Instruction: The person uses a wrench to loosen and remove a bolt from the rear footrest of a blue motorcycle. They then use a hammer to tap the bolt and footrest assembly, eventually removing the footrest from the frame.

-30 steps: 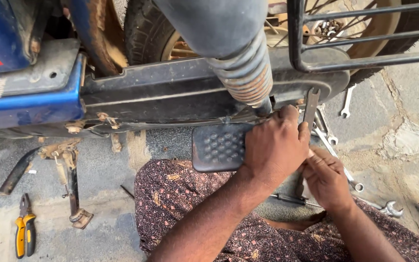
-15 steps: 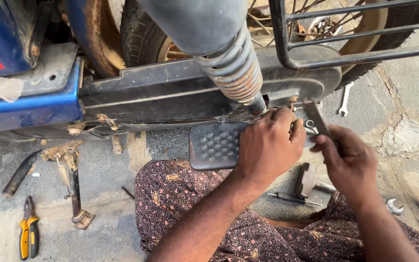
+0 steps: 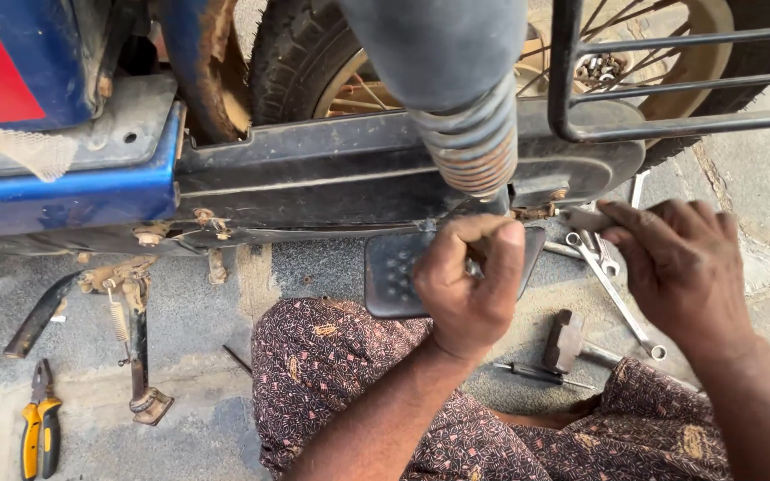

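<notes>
Left hand: my left hand (image 3: 472, 281) is curled into a fist just below the rear shock spring (image 3: 477, 142), fingers clenched around a slim dark tool whose shaft barely shows; I cannot tell what kind it is.
Right hand: my right hand (image 3: 683, 267) pinches a small grey metal piece (image 3: 585, 218) between thumb and fingertips, held near the lower shock mount.
Footrest: a black rubber-studded footrest (image 3: 394, 272) juts out under the chain cover (image 3: 340, 174), partly hidden behind my left hand.
Motorcycle: the blue frame (image 3: 64, 191) runs along the left; the spoked rear wheel (image 3: 296, 76) and a black luggage rack (image 3: 670, 85) fill the top of my view.
Ground tools: spanners (image 3: 617, 298) lie on the concrete between my hands; a hammer (image 3: 565, 343) and a screwdriver (image 3: 532, 374) rest just beside my knee.
Far left: yellow-handled pliers (image 3: 39, 432) lie well apart, near the rusty side stand (image 3: 140, 356).
Clothing: a patterned brown wrap (image 3: 331, 374) covers my legs.
</notes>
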